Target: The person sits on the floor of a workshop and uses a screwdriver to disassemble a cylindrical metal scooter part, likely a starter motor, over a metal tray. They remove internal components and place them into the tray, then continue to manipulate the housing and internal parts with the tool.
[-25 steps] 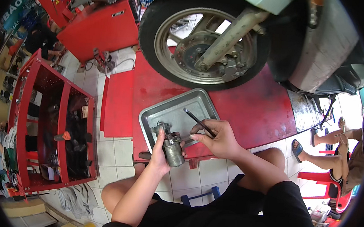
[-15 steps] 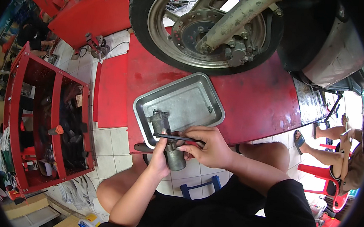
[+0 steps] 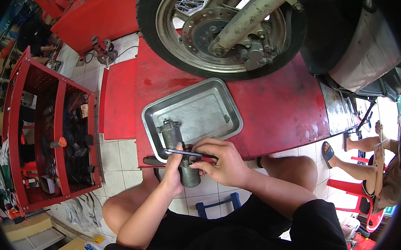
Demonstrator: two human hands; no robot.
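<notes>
My left hand (image 3: 172, 179) is closed on a grey cylindrical metal part (image 3: 190, 178). My right hand (image 3: 221, 163) grips a slim dark tool (image 3: 180, 152), held crosswise over that part, its left end by my left thumb; the right fingers also reach the part. Just beyond my hands, another grey metal body (image 3: 172, 134) shows at the left of a shallow steel tray (image 3: 232, 98); whether it joins the held part is hidden. The tray rests on a red platform (image 3: 276, 111), with a small dark piece (image 3: 226, 118) inside at the right.
A motorbike front wheel (image 3: 159, 52) is above the tray. Left stand a red tool cart (image 3: 60, 96) and red machine (image 3: 91, 24), with a co-worker (image 3: 32, 34) behind. Another seated person (image 3: 369, 171) is at right. A blue stool (image 3: 218, 200) is below my hands.
My right hand has moved left and down onto the held part, turning the tool from diagonal to nearly level across it. The whole view has shifted, showing more of the tray's left interior.
</notes>
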